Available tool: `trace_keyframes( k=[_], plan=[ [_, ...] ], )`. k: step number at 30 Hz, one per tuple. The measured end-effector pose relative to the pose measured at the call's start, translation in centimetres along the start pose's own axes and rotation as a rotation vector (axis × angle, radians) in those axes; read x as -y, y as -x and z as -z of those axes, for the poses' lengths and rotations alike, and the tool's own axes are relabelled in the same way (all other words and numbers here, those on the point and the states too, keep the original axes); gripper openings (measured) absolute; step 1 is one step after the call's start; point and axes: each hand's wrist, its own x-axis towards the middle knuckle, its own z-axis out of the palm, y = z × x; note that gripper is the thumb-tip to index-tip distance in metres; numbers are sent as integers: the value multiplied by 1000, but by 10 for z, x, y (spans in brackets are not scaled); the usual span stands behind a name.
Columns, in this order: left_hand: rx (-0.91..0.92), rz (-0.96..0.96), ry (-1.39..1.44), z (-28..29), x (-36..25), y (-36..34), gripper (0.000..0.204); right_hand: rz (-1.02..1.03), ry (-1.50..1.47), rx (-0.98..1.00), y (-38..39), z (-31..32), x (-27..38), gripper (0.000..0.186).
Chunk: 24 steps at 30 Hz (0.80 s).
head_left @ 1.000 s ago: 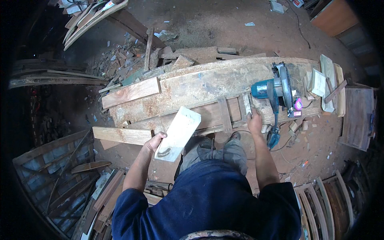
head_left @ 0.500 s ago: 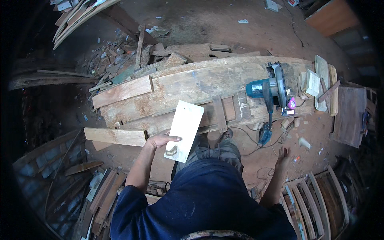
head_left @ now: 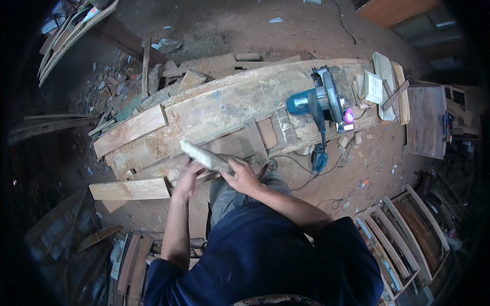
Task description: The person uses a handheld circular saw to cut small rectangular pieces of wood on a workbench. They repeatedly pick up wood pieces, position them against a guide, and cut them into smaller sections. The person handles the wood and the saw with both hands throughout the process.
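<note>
In front of me, a little to my left, I hold a pale, flat, straight-sided board [head_left: 200, 154]. It is tipped nearly edge-on, showing as a narrow whitish strip that slants from its far left end toward its nearer right end, gripped in my right hand [head_left: 243, 176].

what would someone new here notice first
Probably the teal circular saw toward the right end of the worn wooden bench, with a bright pink round item at its right. Next, the pale board in front of the person, held in the right hand, the blurred left hand close by.
</note>
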Motion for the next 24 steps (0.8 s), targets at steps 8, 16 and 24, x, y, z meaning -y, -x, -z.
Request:
trace_keyframes(
  k=[8,16,24],
  plan=[
    [-303,-115,144,57,16,34,59,288,391,355,-5,-37,-10,52],
    [-623,-132,-108,87,97,-35,33,-58,726,-297,-22,113,-51,51],
    [-508,-318,-79,-8,114,-95,31,-203,565,-547,-30,242,-136,47]
  ],
)
